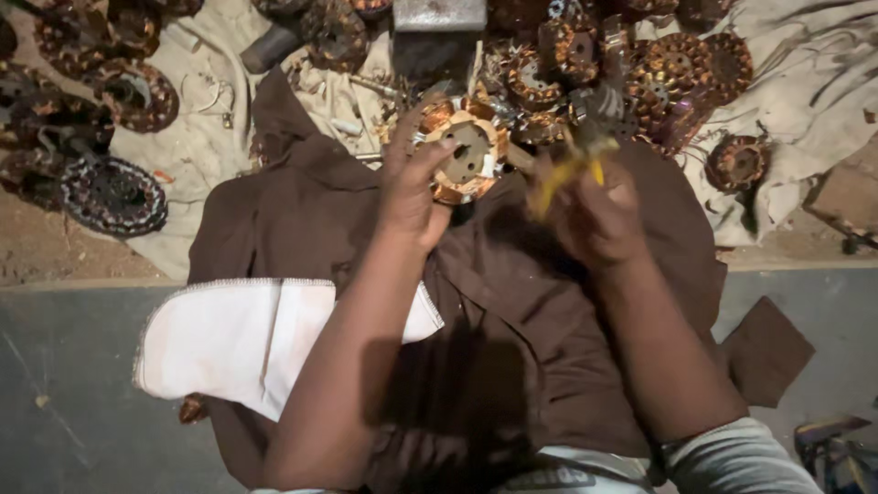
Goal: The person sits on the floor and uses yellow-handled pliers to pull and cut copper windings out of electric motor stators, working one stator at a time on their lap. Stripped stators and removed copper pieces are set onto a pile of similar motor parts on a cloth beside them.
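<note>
My left hand (412, 178) grips a round motor stator (468, 151) with copper windings, its thumb pressed on the pale centre. The stator is held up over my lap, which is covered by brown cloth (302, 220). My right hand (590, 215) is closed around the yellow handles of pliers (572, 165), whose dark jaws point up beside the stator's right edge. The pliers are blurred, so contact with the stator is unclear.
Several more copper-wound stators (672, 78) lie heaped on a dirty white sheet (805, 82) ahead. Dark wound rings (114, 194) sit at the left. A white cloth (238, 334) lies over my left leg. A grey metal block (439, 14) stands at the top centre.
</note>
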Demonstrator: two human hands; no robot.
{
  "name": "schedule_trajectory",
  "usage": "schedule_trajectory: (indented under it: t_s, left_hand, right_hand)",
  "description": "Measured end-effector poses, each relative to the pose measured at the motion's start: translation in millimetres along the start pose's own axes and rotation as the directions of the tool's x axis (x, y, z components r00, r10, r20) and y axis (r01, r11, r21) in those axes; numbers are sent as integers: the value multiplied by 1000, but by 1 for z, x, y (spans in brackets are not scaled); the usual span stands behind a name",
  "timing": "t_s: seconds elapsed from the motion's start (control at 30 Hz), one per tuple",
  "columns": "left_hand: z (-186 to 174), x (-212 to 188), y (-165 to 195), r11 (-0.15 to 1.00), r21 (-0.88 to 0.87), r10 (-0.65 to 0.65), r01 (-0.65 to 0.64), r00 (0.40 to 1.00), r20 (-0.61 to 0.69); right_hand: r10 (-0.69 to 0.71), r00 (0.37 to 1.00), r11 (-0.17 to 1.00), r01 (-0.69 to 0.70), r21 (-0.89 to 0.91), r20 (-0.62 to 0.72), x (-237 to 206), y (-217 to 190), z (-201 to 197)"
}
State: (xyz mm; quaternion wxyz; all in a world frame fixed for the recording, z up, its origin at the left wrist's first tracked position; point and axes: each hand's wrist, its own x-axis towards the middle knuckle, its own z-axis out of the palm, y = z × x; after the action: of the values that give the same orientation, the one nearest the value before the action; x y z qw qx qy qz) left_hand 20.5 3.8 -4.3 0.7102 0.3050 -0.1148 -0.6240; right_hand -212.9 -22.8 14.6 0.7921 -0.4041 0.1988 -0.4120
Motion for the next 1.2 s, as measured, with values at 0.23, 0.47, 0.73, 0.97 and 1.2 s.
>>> schedule_trajectory:
  t_s: [0.23, 0.47, 0.73, 0.97, 1.2]
  left_hand:
    - [10, 0, 6, 986, -141, 86, -84, 996, 9]
    - [11, -4, 17, 977, -164, 124, -139, 988, -94]
    - [6, -5, 7, 971, 79, 230, -226, 972, -45]
    - [12, -9, 6, 962, 101, 257, -254, 966, -19]
    - [11, -11, 7, 974, 26, 224, -223, 974, -36]
  right_hand:
    - [-154, 960, -66, 226, -972, 234, 25, 8, 15]
    - [-182, 970, -357, 87, -930, 161, 22, 12, 42]
    - [-201, 964, -457, 64, -887, 174, 16, 10, 48]
    - [-129, 988, -361, 35, -932, 88, 15, 16, 50]
    - [-195, 977, -501, -21, -865, 90, 10, 23, 48]
